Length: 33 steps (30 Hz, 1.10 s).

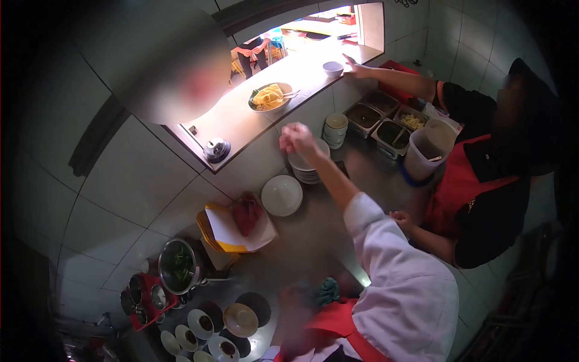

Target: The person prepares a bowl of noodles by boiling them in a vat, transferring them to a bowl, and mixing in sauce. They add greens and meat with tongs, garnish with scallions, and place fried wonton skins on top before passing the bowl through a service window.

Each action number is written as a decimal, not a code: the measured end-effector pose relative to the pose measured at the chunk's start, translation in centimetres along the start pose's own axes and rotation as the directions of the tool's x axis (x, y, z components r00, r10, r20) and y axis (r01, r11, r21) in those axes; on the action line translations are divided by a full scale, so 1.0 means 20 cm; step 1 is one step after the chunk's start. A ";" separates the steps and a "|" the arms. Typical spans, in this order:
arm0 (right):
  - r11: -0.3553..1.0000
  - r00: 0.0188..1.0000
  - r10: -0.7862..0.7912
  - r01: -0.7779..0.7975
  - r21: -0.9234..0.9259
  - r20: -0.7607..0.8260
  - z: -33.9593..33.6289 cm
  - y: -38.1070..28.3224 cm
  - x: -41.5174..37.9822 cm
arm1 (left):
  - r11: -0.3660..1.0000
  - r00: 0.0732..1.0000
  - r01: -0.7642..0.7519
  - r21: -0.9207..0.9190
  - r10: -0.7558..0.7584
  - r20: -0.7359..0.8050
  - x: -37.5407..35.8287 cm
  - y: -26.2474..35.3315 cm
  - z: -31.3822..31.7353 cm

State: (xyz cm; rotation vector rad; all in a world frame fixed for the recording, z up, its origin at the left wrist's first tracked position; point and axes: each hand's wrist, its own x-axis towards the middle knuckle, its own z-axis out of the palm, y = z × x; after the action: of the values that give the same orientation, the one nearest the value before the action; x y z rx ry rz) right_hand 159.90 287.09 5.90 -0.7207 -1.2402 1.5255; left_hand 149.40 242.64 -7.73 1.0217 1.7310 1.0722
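Observation:
My right hand (295, 139) reaches out over the counter in a white sleeve, above a stack of white plates (307, 175). Its fingers are loosely bent and apart, with nothing visible in them. On the ledge beyond it stands a bowl of food (269, 98) topped with a yellow, folded piece, utensils resting on its rim. My left hand (291, 301) is a blur low in front of my red apron (338, 320); its fingers cannot be made out. Close to it is a dark green cloth (327, 291). A single white plate (282, 195) lies beside the stack.
At right a co-worker's hand (357, 67) is by a small white bowl (333, 69). Food trays (392, 134), a bucket (422, 157) and stacked bowls (335, 130) stand nearby. Left are a yellow box (220, 232), a steel pot (178, 265) and several sauced bowls (201, 324).

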 end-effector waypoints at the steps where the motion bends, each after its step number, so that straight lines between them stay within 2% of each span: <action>1: 0.998 0.979 -0.067 0.063 0.024 0.191 -0.01 0.08 -0.18 | 0.989 0.995 -0.033 0.146 0.047 -0.093 0.07 -0.27 -0.02; 2: 1.000 0.994 0.001 -0.001 0.001 0.112 0.03 0.21 -0.44 | 0.956 0.979 -0.049 0.291 0.105 -0.178 0.12 -0.53 -0.04; 3: 0.996 0.974 0.077 -0.064 -0.068 0.214 0.01 0.36 -0.70 | 0.958 0.979 -0.041 0.283 0.095 -0.180 0.10 -0.52 -0.04; 4: 0.854 0.914 0.371 -0.265 -0.448 0.167 0.04 0.39 -0.96 | 0.988 0.961 -0.039 0.152 0.079 -0.264 0.10 -0.43 -0.02; 5: 0.748 0.813 0.536 -0.331 -0.576 0.228 0.07 0.40 -1.23 | 0.999 0.937 -0.046 0.021 0.051 -0.345 0.12 -0.33 0.01; 6: 0.612 0.654 0.727 -0.480 -0.629 0.208 0.07 0.50 -1.48 | 0.999 0.928 -0.054 -0.008 0.047 -0.368 0.12 -0.25 0.04; 7: 0.571 0.526 0.816 -0.666 -0.480 0.241 0.06 0.57 -1.67 | 0.998 0.920 -0.050 -0.032 0.033 -0.390 0.12 -0.17 0.07; 8: 0.461 0.376 0.878 -0.832 -0.308 0.297 0.07 0.65 -1.86 | 0.998 0.948 -0.062 -0.024 0.051 -0.316 0.12 -0.13 0.11; 9: 0.563 0.533 0.825 -0.802 -0.198 0.189 0.09 0.84 -2.02 | 0.995 0.979 -0.080 0.057 0.089 -0.184 0.08 0.02 0.15; 10: 0.163 0.303 0.819 -0.937 0.308 0.488 0.10 0.64 -2.04 | 0.985 0.999 -0.028 0.171 0.022 0.039 0.03 0.17 0.20; 11: 0.118 0.277 0.833 -0.934 0.336 0.479 0.05 0.68 -2.05 | 0.950 0.952 -0.166 0.264 0.085 0.295 -0.03 0.24 0.23; 12: 0.206 0.479 0.738 -0.830 0.518 0.475 -0.01 0.78 -2.05 | 0.898 0.839 -0.324 0.296 0.128 0.530 -0.07 0.27 0.27; 13: 0.267 0.659 0.621 -0.687 0.676 0.424 -0.07 0.83 -2.03 | 0.855 0.804 -0.477 0.201 0.333 0.493 -0.11 0.24 0.31; 14: 0.416 0.552 0.832 -0.685 0.598 0.053 -0.04 0.57 -1.95 | 0.779 0.741 -0.615 0.123 0.518 0.428 -0.17 0.21 0.33; 15: 0.712 0.772 0.615 -0.457 0.533 -0.159 -0.21 0.76 -1.92 | 0.860 0.791 -0.505 0.078 0.425 0.440 -0.23 0.26 0.31; 16: 0.971 0.924 0.191 -0.228 -0.075 -0.332 -0.33 0.84 -1.86 | 0.922 0.832 -0.385 0.039 0.328 0.446 -0.27 0.30 0.28; 17: 0.779 0.972 -0.153 0.008 -0.627 -0.178 -0.48 0.81 -1.75 | 0.939 0.856 -0.342 0.014 0.306 0.416 -0.29 0.28 0.25; 18: 0.897 0.925 0.173 -0.289 -0.335 -0.337 -0.49 0.60 -1.65 | 0.962 0.902 -0.269 0.053 0.233 0.363 -0.33 0.25 0.21; 19: 0.844 0.917 0.130 -0.303 -0.443 -0.378 -0.48 0.46 -1.57 | 0.974 0.932 -0.209 0.089 0.171 0.321 -0.36 0.22 0.17; 20: 0.671 0.917 0.066 -0.333 -0.663 -0.394 -0.55 0.46 -1.50 | 0.982 0.957 -0.140 0.123 0.102 0.273 -0.40 0.19 0.11; 22: 0.161 0.942 -0.039 -0.323 -0.933 -0.333 -0.58 0.46 -1.40 | 0.991 0.981 0.003 0.131 -0.029 0.194 -0.48 0.13 0.02; 23: 0.162 0.951 -0.008 -0.302 -0.939 -0.308 -0.63 0.59 -1.36 | 0.992 0.989 0.048 0.114 -0.063 0.133 -0.54 0.04 -0.02; 25: 0.102 0.935 -0.326 -0.112 -0.988 -0.140 -0.70 0.90 -1.33 | 0.990 0.991 0.115 0.085 -0.120 0.052 -0.66 -0.09 -0.08; 27: 0.100 0.941 -0.326 -0.056 -0.993 -0.086 -0.58 0.98 -1.39 | 0.970 0.970 0.236 -0.066 -0.239 -0.050 -0.78 -0.16 -0.11; 28: 0.096 0.935 -0.351 -0.021 -0.995 -0.054 -0.51 1.02 -1.45 | 0.963 0.963 0.259 -0.073 -0.263 -0.061 -0.84 -0.18 -0.12; 31: 0.120 0.927 -0.336 0.217 -0.969 0.166 -0.15 1.14 -1.95 | 0.898 0.929 0.289 -0.333 -0.346 -0.128 -0.90 -0.22 -0.13; 32: 0.315 0.959 -0.197 0.257 -0.914 0.202 0.03 1.12 -2.15 | 0.898 0.936 0.273 -0.346 -0.331 -0.120 -0.87 -0.23 -0.12; 33: 0.476 0.942 -0.119 0.331 -0.815 0.313 0.19 1.18 -2.36 | 0.912 0.949 0.254 -0.324 -0.299 -0.096 -0.85 -0.24 -0.11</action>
State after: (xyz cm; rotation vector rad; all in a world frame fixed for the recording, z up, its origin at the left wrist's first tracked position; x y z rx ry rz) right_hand 164.03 242.20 -21.83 -0.9682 -2.2273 0.6617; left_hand 151.89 225.01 -7.60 0.4961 1.6922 1.2044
